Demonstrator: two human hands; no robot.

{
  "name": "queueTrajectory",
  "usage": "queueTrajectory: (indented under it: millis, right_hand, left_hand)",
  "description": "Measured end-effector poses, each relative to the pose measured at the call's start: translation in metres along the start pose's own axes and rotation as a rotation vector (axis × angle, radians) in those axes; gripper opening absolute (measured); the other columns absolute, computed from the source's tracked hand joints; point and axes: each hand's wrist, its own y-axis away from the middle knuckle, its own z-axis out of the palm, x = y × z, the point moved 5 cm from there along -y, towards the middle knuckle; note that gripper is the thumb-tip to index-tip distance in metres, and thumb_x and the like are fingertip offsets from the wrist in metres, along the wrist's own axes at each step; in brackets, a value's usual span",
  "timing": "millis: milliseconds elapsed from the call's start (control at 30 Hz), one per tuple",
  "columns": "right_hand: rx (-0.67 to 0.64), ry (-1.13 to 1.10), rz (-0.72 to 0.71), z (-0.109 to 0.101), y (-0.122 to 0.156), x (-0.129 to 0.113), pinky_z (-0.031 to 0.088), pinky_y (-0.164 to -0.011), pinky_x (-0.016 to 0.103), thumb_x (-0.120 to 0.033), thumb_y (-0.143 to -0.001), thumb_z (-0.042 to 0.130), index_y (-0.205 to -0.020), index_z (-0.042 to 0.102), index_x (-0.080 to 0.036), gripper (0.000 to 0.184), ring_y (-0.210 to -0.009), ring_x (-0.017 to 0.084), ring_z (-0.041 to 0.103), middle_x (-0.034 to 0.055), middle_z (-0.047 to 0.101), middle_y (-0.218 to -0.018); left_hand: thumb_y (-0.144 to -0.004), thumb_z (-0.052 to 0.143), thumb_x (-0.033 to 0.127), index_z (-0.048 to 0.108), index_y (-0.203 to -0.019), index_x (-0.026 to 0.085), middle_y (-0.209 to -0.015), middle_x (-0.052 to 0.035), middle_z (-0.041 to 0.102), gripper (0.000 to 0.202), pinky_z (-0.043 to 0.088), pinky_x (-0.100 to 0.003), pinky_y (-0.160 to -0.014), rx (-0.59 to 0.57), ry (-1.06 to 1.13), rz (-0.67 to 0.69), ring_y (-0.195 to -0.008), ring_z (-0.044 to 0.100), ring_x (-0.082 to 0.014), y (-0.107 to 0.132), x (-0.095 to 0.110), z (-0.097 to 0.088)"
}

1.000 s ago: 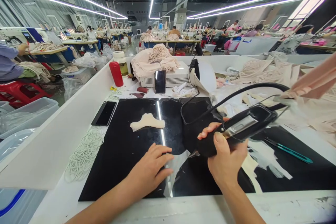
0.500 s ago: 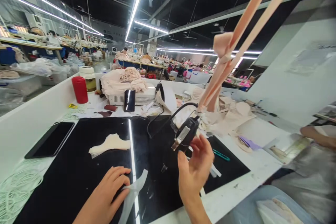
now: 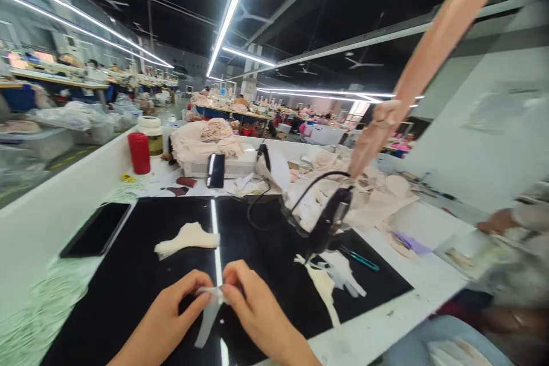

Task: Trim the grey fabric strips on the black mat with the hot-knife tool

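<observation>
Garment workshop: long worktables (image 3: 55, 79), heaped pale-pink fabric (image 3: 217, 138), ceiling strip lights (image 3: 233, 8).

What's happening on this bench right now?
A person pinches a thin whitish strip with the left hand and right hand, close together over the black mat. Neither hand is on the black tool, which hangs from a pink band off to the right. Cream pieces lie on the mat beyond the hands.

A red container (image 3: 139, 154) (upright) neighbours a jar (image 3: 153, 132).
</observation>
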Motion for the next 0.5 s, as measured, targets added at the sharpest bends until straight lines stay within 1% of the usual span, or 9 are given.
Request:
queueTrajectory:
  millis: [33, 67, 100, 133, 233, 333, 367, 433, 500]
  right_hand:
    - [0.0, -0.031, 0.015, 0.001, 0.0, 0.003, 0.05, -0.067, 0.023, -0.02, -0.1, 0.056, -0.101, 0.059, -0.024, 0.005, -0.074, 0.015, 0.063, -0.0033, 0.065, -0.083]
    - [0.002, -0.061, 0.022, 0.002, 0.0, 0.006, 0.05, -0.066, 0.022, -0.021, -0.101, 0.054, -0.097, 0.059, -0.024, 0.007, -0.073, 0.015, 0.063, -0.0031, 0.063, -0.082]
    - [0.001, -0.088, 0.018, 0.003, -0.001, 0.009, 0.049, -0.066, 0.023, -0.023, -0.102, 0.052, -0.091, 0.059, -0.023, 0.013, -0.071, 0.015, 0.062, -0.003, 0.062, -0.08]
    - [0.005, -0.108, 0.014, 0.004, -0.003, 0.013, 0.049, -0.067, 0.024, -0.025, -0.103, 0.051, -0.089, 0.06, -0.023, 0.017, -0.071, 0.015, 0.061, -0.0026, 0.062, -0.079]
    - [0.022, -0.154, -0.021, 0.011, -0.013, 0.023, 0.049, -0.066, 0.026, -0.033, -0.103, 0.054, -0.088, 0.065, -0.024, 0.02, -0.071, 0.017, 0.063, -0.0018, 0.064, -0.078]
    - [0.06, -0.157, -0.067, 0.018, -0.03, 0.029, 0.05, -0.067, 0.028, -0.04, -0.102, 0.057, -0.09, 0.069, -0.026, 0.023, -0.072, 0.019, 0.065, -0.0007, 0.067, -0.08]
    - [0.076, -0.147, -0.077, 0.02, -0.037, 0.031, 0.05, -0.066, 0.029, -0.042, -0.102, 0.057, -0.09, 0.07, -0.026, 0.024, -0.071, 0.019, 0.065, -0.0005, 0.067, -0.081]
    - [0.108, -0.112, -0.083, 0.024, -0.052, 0.033, 0.049, -0.063, 0.03, -0.045, -0.102, 0.056, -0.092, 0.071, -0.027, 0.025, -0.068, 0.019, 0.063, -0.0002, 0.066, -0.08]
    - [0.139, -0.063, -0.074, 0.03, -0.067, 0.034, 0.048, -0.061, 0.03, -0.046, -0.103, 0.055, -0.095, 0.072, -0.027, 0.026, -0.066, 0.019, 0.062, 0.0001, 0.066, -0.081]
  left_hand:
    - [-0.094, 0.057, 0.043, 0.066, -0.095, 0.024, -0.09, 0.0013, 0.069, 0.021, 0.053, -0.026, -0.084, 0.016, 0.055, 0.003, -0.088, 0.066, -0.0195, -0.001, 0.002, -0.002]
    - [-0.091, 0.059, 0.041, 0.066, -0.099, 0.023, -0.09, 0.0004, 0.069, 0.02, 0.053, -0.027, -0.082, 0.035, 0.121, -0.004, -0.086, 0.066, -0.0194, -0.001, 0.004, -0.004]
    - [-0.089, 0.061, 0.039, 0.065, -0.105, 0.022, -0.085, 0.0006, 0.067, 0.024, 0.053, -0.028, -0.079, 0.072, 0.19, -0.027, -0.081, 0.065, -0.0185, -0.002, 0.003, -0.005]
    - [-0.087, 0.063, 0.038, 0.063, -0.11, 0.022, -0.081, 0.0013, 0.064, 0.029, 0.053, -0.028, -0.076, 0.109, 0.24, -0.046, -0.076, 0.064, -0.0176, -0.003, 0.002, -0.007]
    - [-0.084, 0.065, 0.037, 0.059, -0.116, 0.02, -0.08, 0.0016, 0.061, 0.037, 0.053, -0.028, -0.073, 0.221, 0.311, -0.047, -0.073, 0.064, -0.0159, -0.007, -0.003, -0.013]
    - [-0.087, 0.061, 0.038, 0.056, -0.121, 0.02, -0.084, 0.0005, 0.061, 0.04, 0.051, -0.026, -0.063, 0.281, 0.247, -0.046, -0.066, 0.062, -0.0141, -0.013, -0.005, -0.024]
    - [-0.088, 0.06, 0.038, 0.056, -0.123, 0.02, -0.085, 0.0002, 0.061, 0.04, 0.051, -0.025, -0.061, 0.295, 0.212, -0.043, -0.066, 0.061, -0.014, -0.016, -0.004, -0.029]
    - [-0.09, 0.061, 0.035, 0.057, -0.126, 0.021, -0.087, 0.0, 0.063, 0.039, 0.052, -0.026, -0.065, 0.322, 0.131, -0.028, -0.072, 0.063, -0.0148, -0.025, -0.001, -0.043]
    - [-0.091, 0.061, 0.032, 0.059, -0.127, 0.022, -0.09, -0.0002, 0.065, 0.037, 0.053, -0.028, -0.074, 0.344, 0.036, -0.008, -0.08, 0.064, -0.0161, -0.036, 0.003, -0.058]
